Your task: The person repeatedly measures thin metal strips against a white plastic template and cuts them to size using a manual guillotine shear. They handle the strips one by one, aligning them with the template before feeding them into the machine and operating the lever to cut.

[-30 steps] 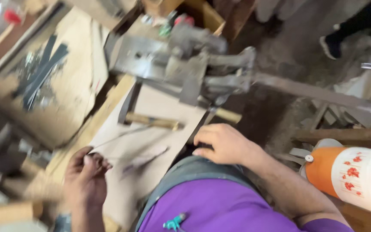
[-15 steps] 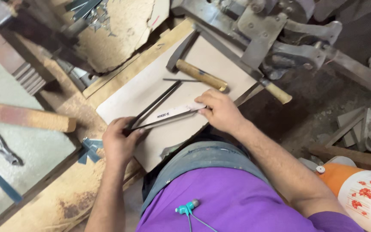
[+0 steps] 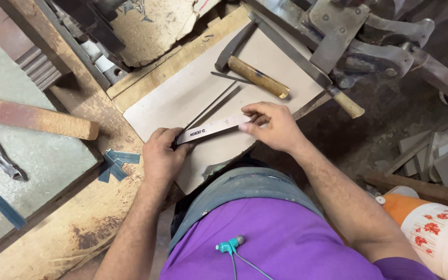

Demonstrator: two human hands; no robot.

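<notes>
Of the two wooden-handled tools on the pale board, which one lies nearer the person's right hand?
The hammer, lying wholly on the pale board just above the right hand. The other wooden handle juts past the board's right edge, beneath the metal machine.

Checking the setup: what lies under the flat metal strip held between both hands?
The metal strip lies on a pale board. A thin dark rod runs out beside its left end. The left hand covers where they meet.
</notes>
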